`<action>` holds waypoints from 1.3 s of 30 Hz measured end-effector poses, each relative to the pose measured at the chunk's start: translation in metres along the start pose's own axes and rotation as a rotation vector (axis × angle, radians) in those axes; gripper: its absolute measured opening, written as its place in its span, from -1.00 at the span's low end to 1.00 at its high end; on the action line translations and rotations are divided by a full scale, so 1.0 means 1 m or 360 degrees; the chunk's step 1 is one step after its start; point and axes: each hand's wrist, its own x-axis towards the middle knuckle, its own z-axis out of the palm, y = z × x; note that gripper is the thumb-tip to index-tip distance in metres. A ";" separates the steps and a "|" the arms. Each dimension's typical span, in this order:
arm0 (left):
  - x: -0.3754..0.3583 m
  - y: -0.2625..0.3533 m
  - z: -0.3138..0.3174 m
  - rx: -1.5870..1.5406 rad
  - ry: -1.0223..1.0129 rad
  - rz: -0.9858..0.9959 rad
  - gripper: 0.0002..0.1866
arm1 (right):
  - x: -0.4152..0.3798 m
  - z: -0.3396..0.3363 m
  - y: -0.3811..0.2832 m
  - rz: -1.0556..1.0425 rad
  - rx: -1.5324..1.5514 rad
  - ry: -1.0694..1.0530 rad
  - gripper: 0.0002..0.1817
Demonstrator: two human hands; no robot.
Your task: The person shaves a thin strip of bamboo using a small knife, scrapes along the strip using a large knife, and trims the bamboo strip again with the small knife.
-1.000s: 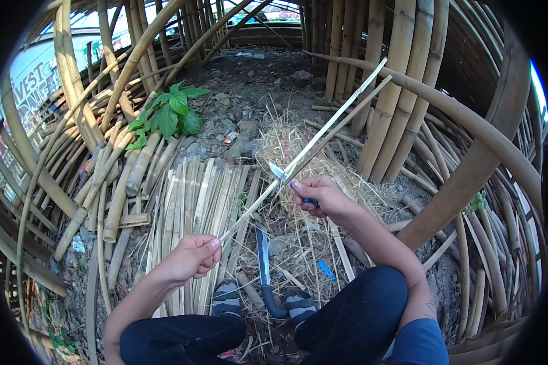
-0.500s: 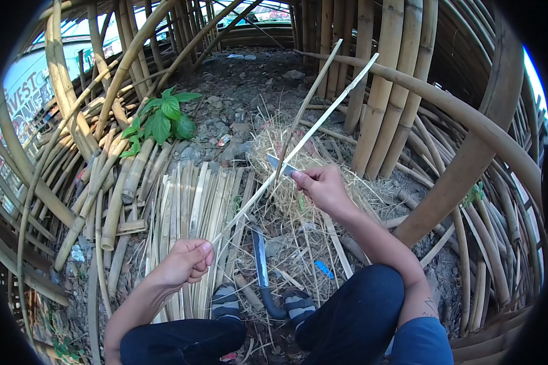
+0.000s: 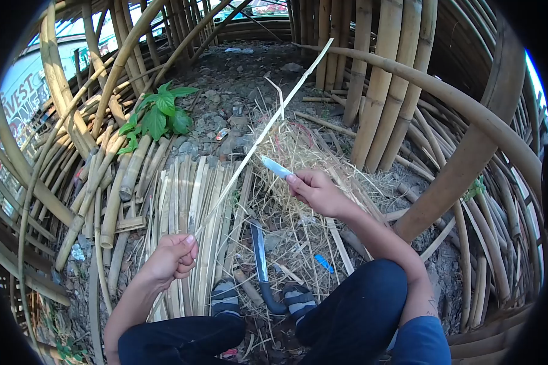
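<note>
The left hand (image 3: 172, 257) is curled shut around the near end of a long thin bamboo strip (image 3: 259, 141), which slants up and away over the heap of straw-like shavings (image 3: 304, 152). The right hand (image 3: 313, 190), arm bent and raised, grips a small knife (image 3: 276, 166) with its blade pointing left, just beside the strip. A machete (image 3: 260, 255) lies on the ground between the feet, near flat split bamboo slats (image 3: 189, 194).

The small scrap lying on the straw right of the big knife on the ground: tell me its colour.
Bright blue scrap, clearest in the head view.
</note>
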 end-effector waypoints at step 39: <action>-0.014 0.010 0.024 0.0067 -0.0255 -0.0077 -0.65 | 0.011 -0.003 0.016 -0.0641 -0.1343 0.0648 -0.45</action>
